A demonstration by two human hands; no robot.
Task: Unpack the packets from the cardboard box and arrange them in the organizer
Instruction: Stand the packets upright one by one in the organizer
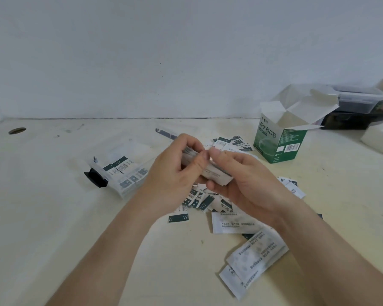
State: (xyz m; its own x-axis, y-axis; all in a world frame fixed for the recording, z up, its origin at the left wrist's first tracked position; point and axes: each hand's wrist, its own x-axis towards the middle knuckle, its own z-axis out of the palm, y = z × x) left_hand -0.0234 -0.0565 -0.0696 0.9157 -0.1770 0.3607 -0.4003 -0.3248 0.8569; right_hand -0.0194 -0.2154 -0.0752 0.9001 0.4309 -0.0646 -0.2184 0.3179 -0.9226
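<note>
Both my hands hold one stack of white and dark green packets (215, 173) above the table's middle. My left hand (177, 173) grips the stack's left end, and my right hand (241, 184) cups it from below with the thumb on top. Loose packets (232, 224) lie scattered under and around my hands, with larger white ones (257, 257) nearer to me. The clear plastic organizer (119, 168) sits to the left with several packets inside it. The green and white cardboard box (279, 138) stands at the right with its flaps open.
The cream table (53, 217) has a round hole (17, 130) at its far left. Stacked plastic containers (358, 107) and a white block (380, 138) stand at the far right. A clear lid (168, 131) lies behind my hands. A white wall closes the back.
</note>
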